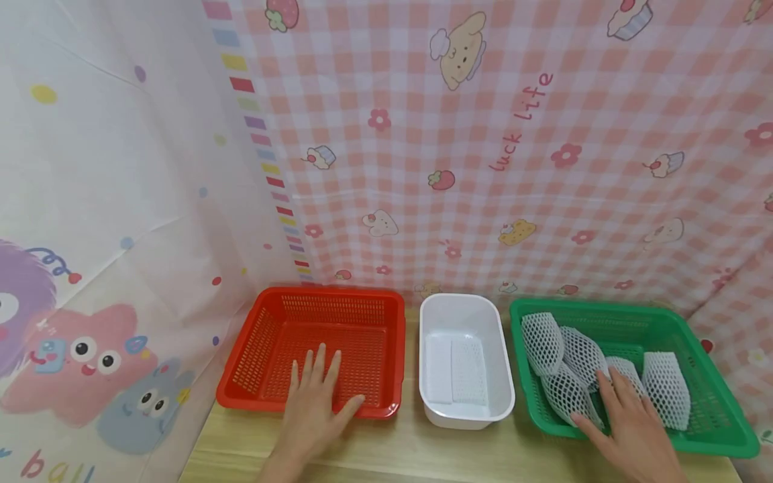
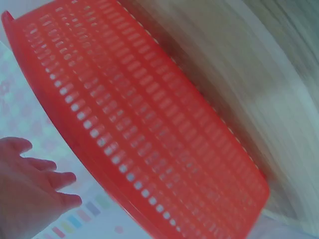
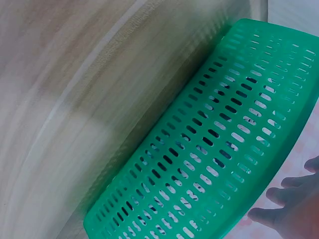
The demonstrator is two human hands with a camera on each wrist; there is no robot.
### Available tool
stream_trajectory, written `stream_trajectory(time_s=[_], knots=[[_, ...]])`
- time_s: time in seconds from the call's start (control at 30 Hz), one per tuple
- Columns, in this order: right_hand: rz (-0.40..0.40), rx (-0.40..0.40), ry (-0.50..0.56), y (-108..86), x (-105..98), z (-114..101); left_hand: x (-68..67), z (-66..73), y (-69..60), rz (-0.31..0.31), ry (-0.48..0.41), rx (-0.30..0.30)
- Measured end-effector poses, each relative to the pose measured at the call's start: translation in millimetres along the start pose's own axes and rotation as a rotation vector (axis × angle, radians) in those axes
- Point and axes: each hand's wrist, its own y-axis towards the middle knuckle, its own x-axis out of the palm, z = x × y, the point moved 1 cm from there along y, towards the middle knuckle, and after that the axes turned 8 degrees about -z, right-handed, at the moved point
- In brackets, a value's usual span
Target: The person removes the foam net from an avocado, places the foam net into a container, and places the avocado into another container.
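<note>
My left hand [image 1: 312, 410] is held over the near rim of a red plastic basket [image 1: 395, 349], with its fingers spread and straight and nothing in them. That basket's slotted side also fills much of the left wrist view. On the right, my right hand [image 1: 634, 419] reaches over the near rim of a green basket [image 1: 718, 402], fingers extended. Inside the green basket lie several white foam net sleeves [image 1: 666, 390]; some bulge, but their contents cannot be made out. My right fingertips are close to the middle sleeves, and whether they touch is unclear.
Between the two baskets stands a white plastic tub [image 1: 465, 420] with a partly perforated base. All three containers are on a light wooden table [image 1: 235, 446]. A pink checked cloth [image 1: 471, 201] hangs right behind them, and a white printed cloth [image 1: 151, 221] hangs at the left.
</note>
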Motion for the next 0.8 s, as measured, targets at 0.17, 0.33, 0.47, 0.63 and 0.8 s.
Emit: stream_trajectory(time_s=[0.17, 0.33, 0.47, 0.63, 0.8], knots=[[0.091, -0.043, -0.009, 5.9, 2.7, -3.5, 3.9, 14.6, 6.0, 0.025, -0.042, 0.018], [0.103, -0.053, 0.002, 11.7, 4.2, -7.7, 9.0, 29.3, 10.6, 0.08, -0.07, 0.067], [0.104, -0.048, 0.0, 17.1, 5.3, -10.5, 13.1, 41.4, 15.4, 0.094, -0.08, 0.094], [0.073, -0.031, -0.003, 24.3, 6.0, -14.8, 16.1, 57.3, 21.6, 0.081, -0.135, 0.111], [0.028, -0.007, 0.021, 30.8, 7.5, -17.6, 19.8, 71.9, 23.9, 0.041, -0.254, 0.087]])
